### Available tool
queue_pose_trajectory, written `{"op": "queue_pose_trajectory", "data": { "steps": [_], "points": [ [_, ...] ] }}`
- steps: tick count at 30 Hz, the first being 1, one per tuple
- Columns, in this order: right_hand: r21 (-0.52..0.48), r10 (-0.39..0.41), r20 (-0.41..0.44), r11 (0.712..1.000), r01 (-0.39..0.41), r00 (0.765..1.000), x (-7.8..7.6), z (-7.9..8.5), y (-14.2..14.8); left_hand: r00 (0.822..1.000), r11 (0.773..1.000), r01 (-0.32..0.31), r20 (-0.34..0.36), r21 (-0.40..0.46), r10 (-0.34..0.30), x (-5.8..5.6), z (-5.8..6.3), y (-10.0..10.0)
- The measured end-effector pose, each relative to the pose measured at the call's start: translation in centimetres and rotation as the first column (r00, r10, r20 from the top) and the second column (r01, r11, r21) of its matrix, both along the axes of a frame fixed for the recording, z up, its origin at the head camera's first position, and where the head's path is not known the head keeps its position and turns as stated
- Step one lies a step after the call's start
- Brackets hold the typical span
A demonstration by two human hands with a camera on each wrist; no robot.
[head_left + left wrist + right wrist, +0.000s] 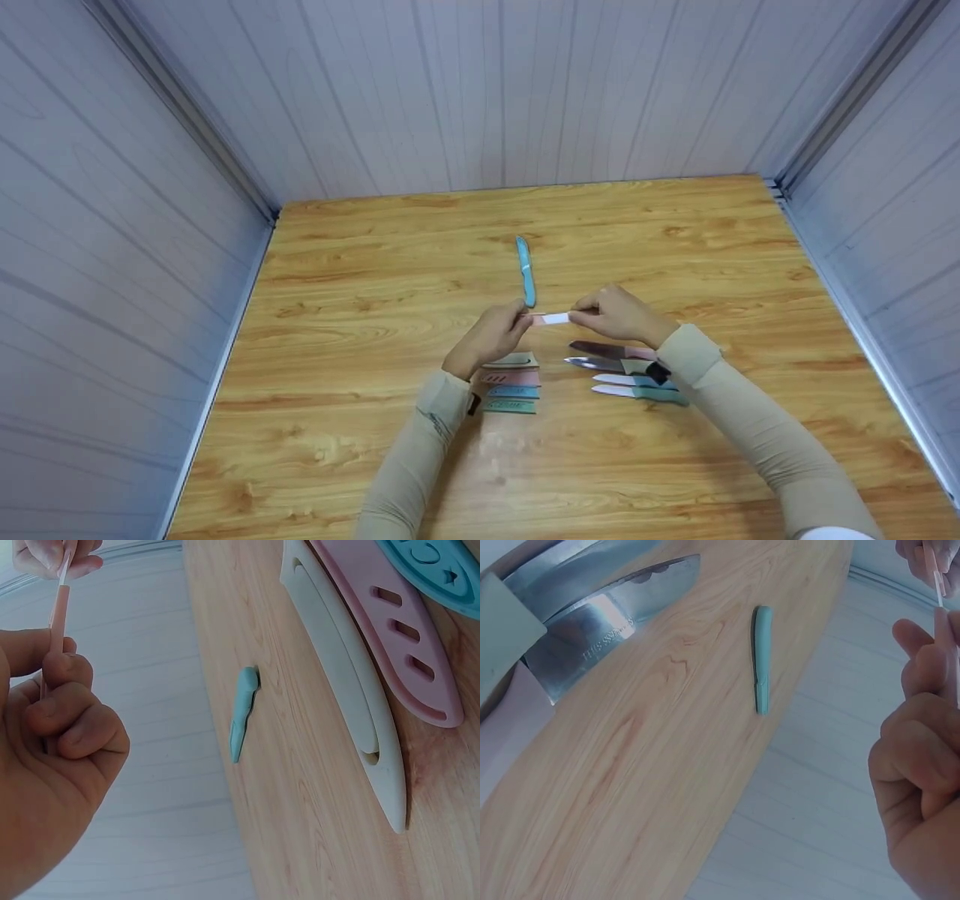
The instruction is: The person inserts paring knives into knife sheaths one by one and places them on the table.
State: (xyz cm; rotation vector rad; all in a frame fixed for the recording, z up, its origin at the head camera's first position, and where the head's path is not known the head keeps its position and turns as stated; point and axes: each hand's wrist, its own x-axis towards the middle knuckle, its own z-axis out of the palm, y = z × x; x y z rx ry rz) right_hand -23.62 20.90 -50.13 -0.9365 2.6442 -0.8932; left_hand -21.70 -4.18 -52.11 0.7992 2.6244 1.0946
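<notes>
Two at once: pinching pink sheath (58, 609) in left hand (490, 335), white-bladed knife (556, 318) in right hand (619, 313), over the desk (337, 300). Likely sliding them together or apart; needs slow, straight moving.

The head camera looks forward and down from high on the near side of the lone blue knife (527, 283), taking in the walls (502, 97) beyond and beside it. Lower and closer, the left wrist camera faces it from near left past the cream sheath (330, 652), the right one from near right past bare blades (622, 622); both, turned sideways, share the knife, left hand (64, 720) and right hand (922, 757).
</notes>
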Motion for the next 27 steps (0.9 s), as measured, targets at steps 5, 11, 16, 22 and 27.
{"op": "queue_pose_trajectory", "data": {
  "steps": [5, 11, 16, 22, 27],
  "points": [
    [0.012, -0.011, 0.014, 1.000, 0.010, 1.000, 0.02, -0.03, -0.10, 1.000, 1.000, 0.005, -0.003, 0.010, -0.005, -0.07, -0.08, -0.10],
    [-0.004, -0.015, 0.004, 1.000, 0.015, 1.000, 0.00, -0.04, -0.26, 1.000, 1.000, 0.022, -0.016, 0.022, -0.021, -0.04, 0.01, -0.20],
    [0.002, -0.017, 0.014, 1.000, 0.017, 1.000, 0.01, -0.09, -0.33, 1.000, 1.000, 0.021, -0.015, 0.011, -0.021, -0.02, -0.03, -0.19],
    [-0.003, -0.018, 0.001, 1.000, 0.018, 1.000, -0.01, -0.04, -0.48, 1.000, 1.000, 0.006, -0.009, -0.001, -0.006, 0.00, -0.01, -0.15],
    [-0.002, -0.011, -0.009, 1.000, 0.011, 1.000, -0.03, -0.03, -0.56, 1.000, 1.000, 0.000, -0.004, -0.005, 0.000, 0.00, 0.00, -0.19]
  ]
}}
